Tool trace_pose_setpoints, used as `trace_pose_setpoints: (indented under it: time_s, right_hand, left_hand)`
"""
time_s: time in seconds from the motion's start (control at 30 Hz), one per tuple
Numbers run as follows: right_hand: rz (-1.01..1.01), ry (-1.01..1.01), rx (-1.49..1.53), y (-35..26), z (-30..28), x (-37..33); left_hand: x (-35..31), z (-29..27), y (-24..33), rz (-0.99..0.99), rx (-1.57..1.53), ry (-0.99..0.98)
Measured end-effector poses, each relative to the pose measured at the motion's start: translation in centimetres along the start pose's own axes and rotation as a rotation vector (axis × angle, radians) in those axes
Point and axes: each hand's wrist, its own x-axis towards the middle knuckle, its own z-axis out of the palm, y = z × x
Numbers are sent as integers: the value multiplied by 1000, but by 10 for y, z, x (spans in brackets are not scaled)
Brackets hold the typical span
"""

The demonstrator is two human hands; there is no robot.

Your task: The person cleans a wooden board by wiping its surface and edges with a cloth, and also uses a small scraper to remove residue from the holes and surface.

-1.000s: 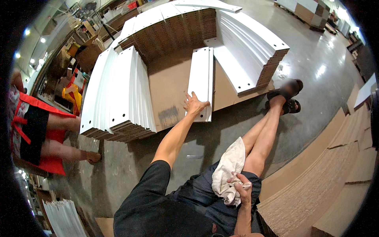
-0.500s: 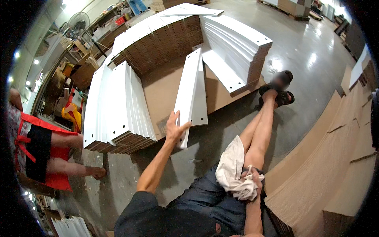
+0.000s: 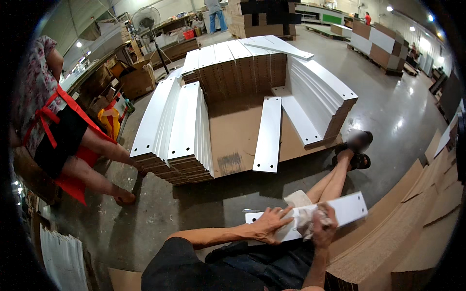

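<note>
White board stacks [image 3: 187,128] stand around a brown cardboard sheet [image 3: 228,121] on the floor, fwd of the person; co-worker w/ red apron [image 3: 80,177] off to far L; person's legs [image 3: 334,182] go out fwd & R, feet close tog.; L arm [image 3: 208,236] bent at elbow, elbow out to L, forearm lying approx level, L to R across front of torso; R forearm [image 3: 315,274] comes up from lower edge, near upright, leaning a bit R.

White board in hand [image 3: 347,208] is across the lap, just fwd of the dark shorts, broad face up; long axis runs L–R, slanting, w/ R end farther fwd than L end; R end points out past the legs; whether it rests on the thighs, can't tell; a loose white panel [image 3: 267,136] lies on the sheet, its long axis running fwd, approx crosswise to the board.

L hand [image 3: 272,224] is palm-down on the board nr its L end, fingers spread on the face; can't tell if that grip clamps the edge, thumb unclear; R hand [image 3: 324,229] sits R of mid-board, fingers curled, grip closed tight round a bunched off-wh. cloth [image 3: 305,219]; cloth is pressed to the board's face btwn the hands, part of it showing beyond the far edge; small dark holes mark the board's ends.
</note>
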Motion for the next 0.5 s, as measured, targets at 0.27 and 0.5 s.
trace_pose_setpoints:
  time_s: [0.27,0.5]
  right_hand:
    - [-204,-35,-685,89,-20,-41]
    - [-183,134,-731,103,-21,-34]
  left_hand:
    - [16,-3,6,34,39,-159]
    - [-35,-5,-37,-558,-257,261]
